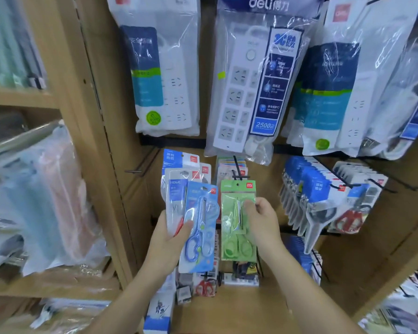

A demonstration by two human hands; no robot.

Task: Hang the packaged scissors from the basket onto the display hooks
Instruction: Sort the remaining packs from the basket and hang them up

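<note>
Over on the left, the left hand (169,239) is curled round a fan of packs, thumb across the front of the blue scissors pack (199,227), with a white pack (176,196) tucked behind it and tilting slightly right at the top. Moving right, here's the one that looks next: the green scissors pack (237,213), upright, long axis running bottom to top, punched hole at the top edge. The right hand (261,220) pinches it at mid-height from the right side, thumb on the front, fingers behind. And look just above that hole: 1 black display hook (237,168) pokes out toward the near side, cards already hanging on it farther back. So the hook lies up and slightly far from the right hand, clearly the nearer hand; a short lift and a push away should thread it. Farther right, a packed row of scissors (311,189) hangs. The basket isn't in view.
</note>
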